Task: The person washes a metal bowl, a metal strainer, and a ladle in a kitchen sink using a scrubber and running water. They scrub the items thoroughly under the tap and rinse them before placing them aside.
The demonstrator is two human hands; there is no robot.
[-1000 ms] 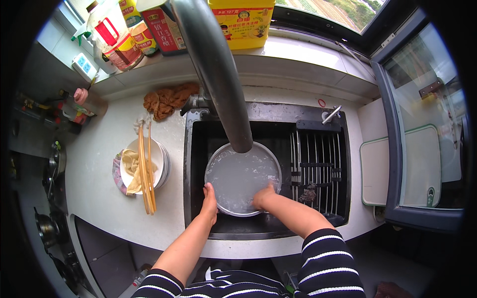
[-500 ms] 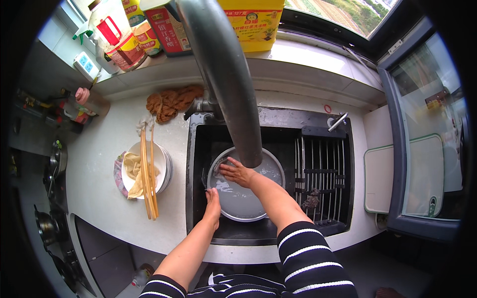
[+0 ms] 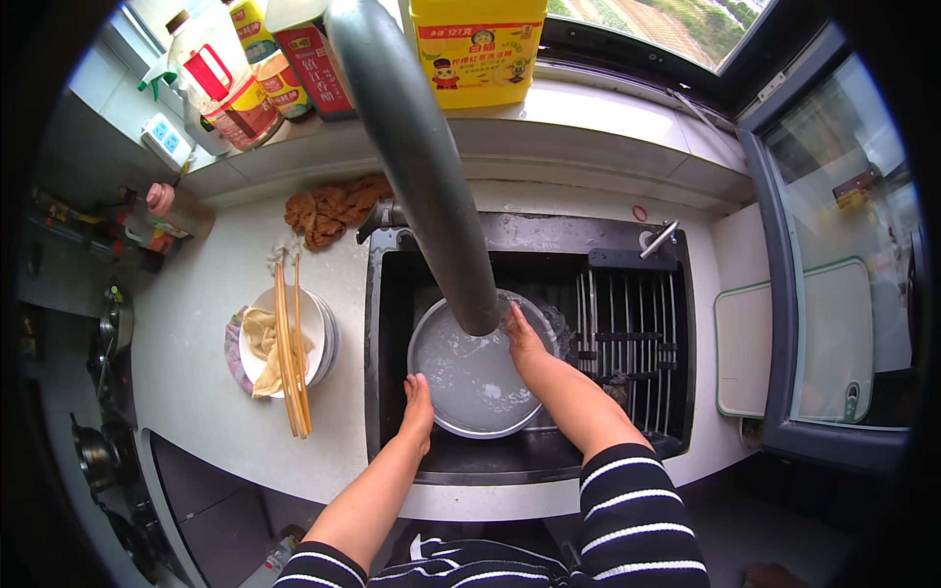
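A round grey metal basin (image 3: 423,402) with cloudy water in it sits in the black sink (image 3: 387,294). My left hand (image 3: 418,407) rests against the basin's left rim with its fingers stretched out. Over the basin's right side is my right hand (image 3: 525,343), fingers extended, their tips close to the faucet's mouth. Just beyond it, by the right rim, shows a glistening see-through patch (image 3: 557,325); whether it is splashed water or a clear film I cannot tell. The thick dark faucet (image 3: 421,147) hides part of the basin's far side.
To the left stand white bowls (image 3: 328,343) with a beige cloth (image 3: 263,338) and long chopsticks (image 3: 290,363) across them. A brown rag (image 3: 328,211) lies behind. A metal rack (image 3: 627,343) spans the sink's right side. Bottles and a yellow jug (image 3: 478,59) line the sill; an open window (image 3: 833,245) stands right.
My right hand has swept from the basin's left side to its right side, and the glistening patch now shows by the right rim. The left hand has stayed at the left rim.
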